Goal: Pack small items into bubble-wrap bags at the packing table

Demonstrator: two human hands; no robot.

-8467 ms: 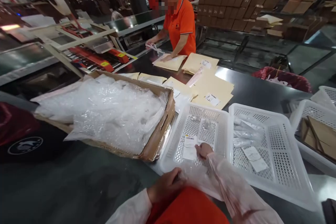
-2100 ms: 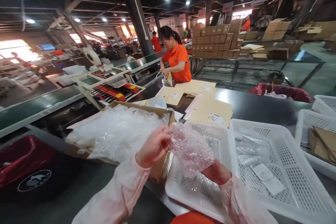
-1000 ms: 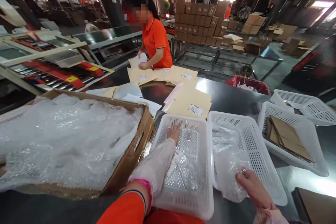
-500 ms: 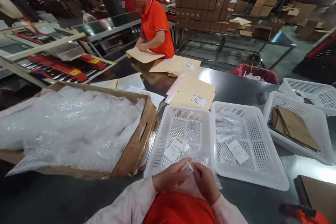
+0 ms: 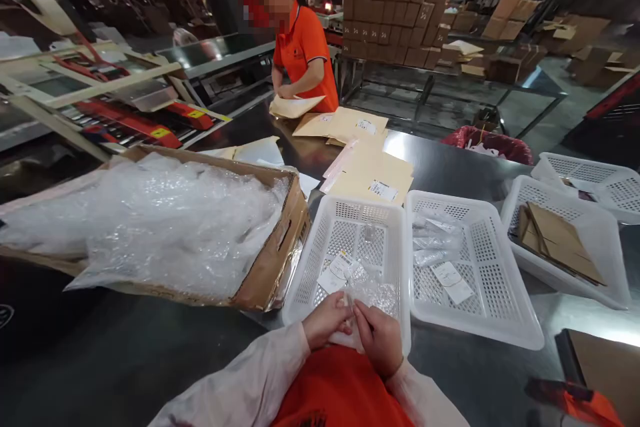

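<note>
My left hand (image 5: 326,321) and my right hand (image 5: 379,339) meet at the near rim of a white perforated plastic basket (image 5: 361,209). Their fingers pinch a small piece of clear bubble wrap (image 5: 373,293), which spreads into the basket over a white label card (image 5: 334,273). Pale sleeves cover both forearms. To the right stands a second white basket (image 5: 500,320) with clear small bags (image 5: 433,237) and a white card (image 5: 453,282). Across the table a co-worker (image 5: 305,47) holds a kraft mailer (image 5: 295,105).
On my left is a cardboard box (image 5: 280,267) full of bubble wrap (image 5: 170,227). Kraft mailers (image 5: 370,177) lie on the dark table. Further right are baskets (image 5: 560,240) with cardboard sheets. A red-lined bin (image 5: 487,143) and stacked cartons (image 5: 395,13) stand behind.
My hands have come together from apart and now pinch the bubble wrap low at the basket's near rim. Earlier they held it higher. The co-worker has picked up a mailer.
</note>
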